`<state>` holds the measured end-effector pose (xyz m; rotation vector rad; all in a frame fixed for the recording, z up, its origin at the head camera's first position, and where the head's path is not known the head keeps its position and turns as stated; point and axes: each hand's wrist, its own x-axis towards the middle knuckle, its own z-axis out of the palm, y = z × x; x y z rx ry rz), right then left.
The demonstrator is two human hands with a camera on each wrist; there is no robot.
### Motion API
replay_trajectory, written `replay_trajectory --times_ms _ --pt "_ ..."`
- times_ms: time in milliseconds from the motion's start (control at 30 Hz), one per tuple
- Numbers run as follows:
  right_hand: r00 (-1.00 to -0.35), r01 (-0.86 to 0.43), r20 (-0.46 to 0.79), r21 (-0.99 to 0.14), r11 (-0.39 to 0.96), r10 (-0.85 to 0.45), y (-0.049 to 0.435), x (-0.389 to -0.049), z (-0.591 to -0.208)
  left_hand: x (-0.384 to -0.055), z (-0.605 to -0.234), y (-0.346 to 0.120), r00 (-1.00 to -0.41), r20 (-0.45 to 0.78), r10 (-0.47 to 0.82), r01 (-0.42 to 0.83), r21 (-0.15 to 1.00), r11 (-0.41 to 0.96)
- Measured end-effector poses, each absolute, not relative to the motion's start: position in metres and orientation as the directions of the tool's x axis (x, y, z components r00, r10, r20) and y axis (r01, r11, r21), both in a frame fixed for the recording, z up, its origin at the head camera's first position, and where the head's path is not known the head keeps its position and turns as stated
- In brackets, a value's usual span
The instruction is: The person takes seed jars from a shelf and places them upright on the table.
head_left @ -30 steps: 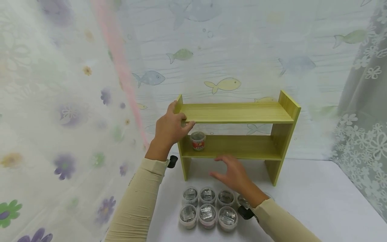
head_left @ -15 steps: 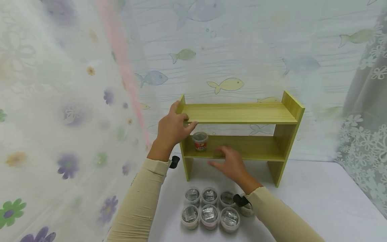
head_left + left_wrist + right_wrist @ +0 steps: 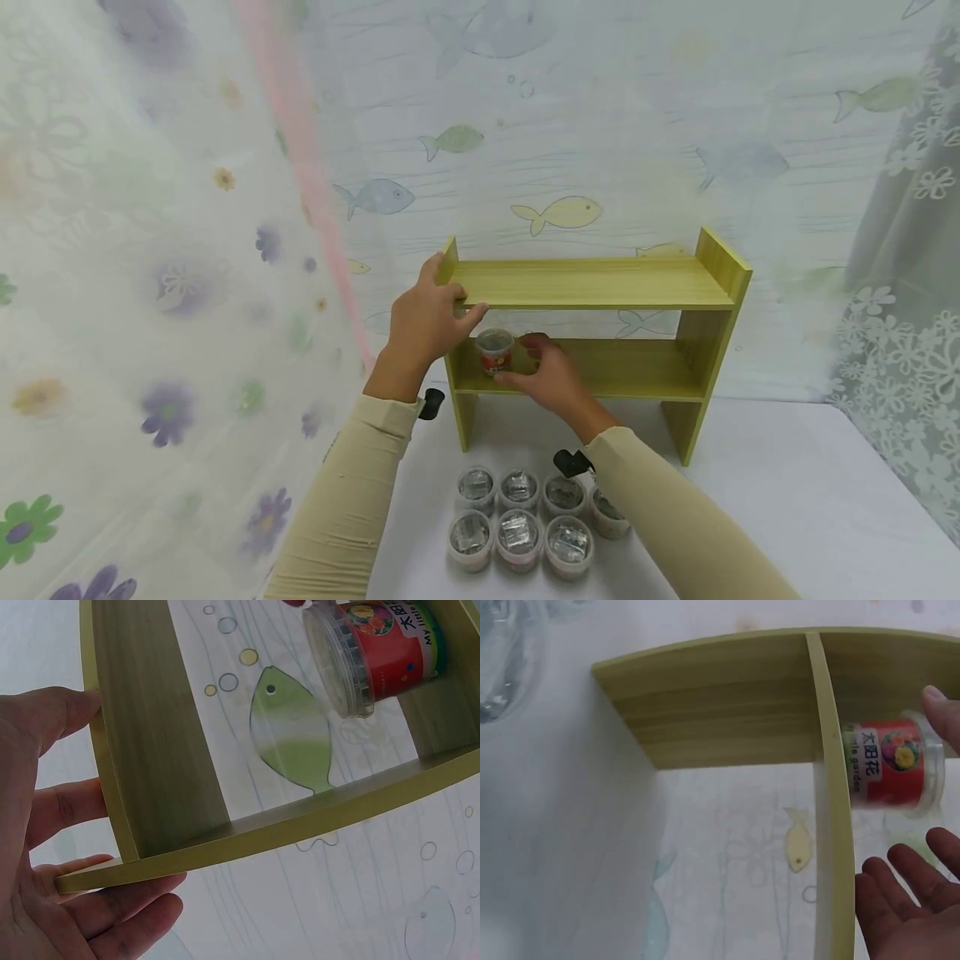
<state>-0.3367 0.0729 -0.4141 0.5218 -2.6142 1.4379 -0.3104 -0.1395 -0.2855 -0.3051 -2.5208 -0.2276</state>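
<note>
A two-tier yellow-green wooden shelf stands on the white table. My left hand grips its upper left corner; in the left wrist view the thumb and fingers wrap the board's edge and the side panel. A small plastic tub with a clear top and a red flower label stands at the left end of the middle board. My right hand reaches in beside that tub, thumb and fingers spread around its right side. In the right wrist view the thumb overlaps the tub's lid rim, while the other fingers are apart from it.
Several similar tubs with silvery packets inside stand in two rows on the table before the shelf. Behind hangs a fish-patterned curtain, with a flowered one at the left.
My right hand has moved up and left from above the tubs on the table to the tub on the shelf. The left hand has kept its grip on the corner.
</note>
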Motion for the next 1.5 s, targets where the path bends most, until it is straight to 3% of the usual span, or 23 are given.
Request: replay_trajectory --times_ms 167,433,633,1233,1500 --pt "-0.937 -0.319 0.224 -0.86 0.399 -0.268 0.062 -0.344 -0.414 -0.308 -0.285 -0.14 -0.809 0.566 0.159 0.259 0.1 0.961" --pt "-0.952 -0.269 0.188 -0.892 0.363 -0.244 0.051 -0.356 -0.409 -0.307 -0.284 -0.14 -0.802 0.573 0.167 0.264 0.09 0.96" --pt "-0.933 -0.308 0.213 -0.891 0.334 -0.29 0.049 -0.361 -0.41 -0.307 -0.285 -0.139 -0.802 0.573 0.167 0.266 0.093 0.959" --pt "-0.939 -0.304 0.212 -0.88 0.365 -0.271 0.066 -0.356 -0.406 -0.308 -0.283 -0.137 -0.818 0.554 0.155 0.247 0.095 0.964" --pt "-0.955 -0.26 0.16 -0.856 0.446 -0.249 0.076 -0.355 -0.406 -0.308 -0.283 -0.138 -0.819 0.552 0.158 0.25 0.095 0.963"
